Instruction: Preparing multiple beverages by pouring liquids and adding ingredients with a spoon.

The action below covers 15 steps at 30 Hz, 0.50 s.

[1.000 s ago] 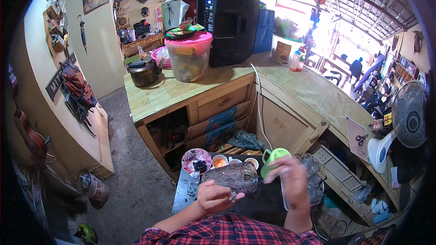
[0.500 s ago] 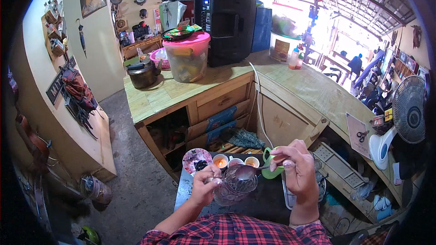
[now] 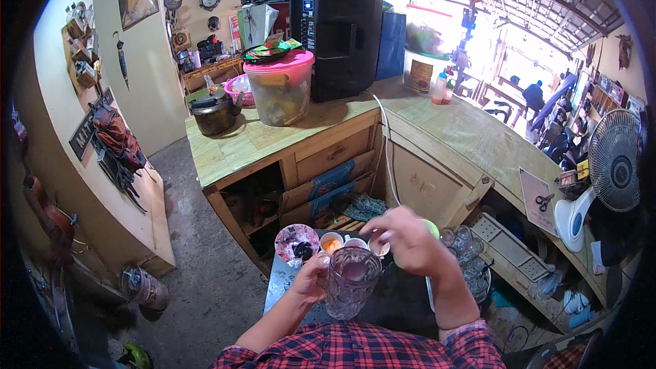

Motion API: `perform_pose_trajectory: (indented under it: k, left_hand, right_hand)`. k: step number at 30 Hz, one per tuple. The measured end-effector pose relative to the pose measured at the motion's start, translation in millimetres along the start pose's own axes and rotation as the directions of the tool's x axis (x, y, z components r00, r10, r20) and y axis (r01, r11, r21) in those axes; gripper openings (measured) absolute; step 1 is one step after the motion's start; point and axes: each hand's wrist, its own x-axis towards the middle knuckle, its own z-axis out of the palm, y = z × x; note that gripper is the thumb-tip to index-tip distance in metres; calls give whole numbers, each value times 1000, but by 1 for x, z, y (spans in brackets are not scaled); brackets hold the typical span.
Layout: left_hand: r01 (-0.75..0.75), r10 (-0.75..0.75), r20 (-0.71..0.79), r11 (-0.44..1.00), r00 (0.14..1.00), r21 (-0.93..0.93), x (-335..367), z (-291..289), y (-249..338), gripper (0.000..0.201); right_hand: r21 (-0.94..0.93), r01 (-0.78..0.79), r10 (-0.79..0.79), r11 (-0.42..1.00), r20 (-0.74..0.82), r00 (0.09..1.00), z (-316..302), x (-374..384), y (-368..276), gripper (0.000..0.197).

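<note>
My left hand (image 3: 311,281) is closed round the handle of a clear patterned glass mug (image 3: 352,290), tilted with its mouth upward. My right hand (image 3: 417,242), blurred, hangs above the rightmost white cup (image 3: 378,244); its fingers curl downward and hide whatever they hold. A second cup (image 3: 331,242) with orange contents stands left of it, and another cup (image 3: 354,242) sits between them, partly covered by the mug. Left of the cups lies a pink-and-white patterned plate (image 3: 294,236) with a dark thing on it. A green cup (image 3: 432,229) is mostly hidden behind my right hand.
Several glass mugs (image 3: 467,246) stand on a tray at the right. Beyond the dark table (image 3: 280,294) is a wooden counter (image 3: 270,150) with a kettle (image 3: 214,115), a pink-lidded tub (image 3: 279,96) and a black loudspeaker (image 3: 336,37). A fan (image 3: 615,157) stands at far right.
My right hand has moved left and turned downward over the cups; the spoon it held over the mug is no longer visible. The mug is now more upright.
</note>
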Motion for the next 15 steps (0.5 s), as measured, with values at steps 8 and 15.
perform_pose_trajectory:
  k: [8,15]
  left_hand:
    - [77,-94,-261,994,961,-74,1,-2,10,34]
    - [127,-55,-425,981,903,145,1,12,20,22]
  right_hand:
    - [69,-222,201,973,233,951,11,-5,34,28]
    - [415,-501,321,760,430,844,-8,-2,43,37]
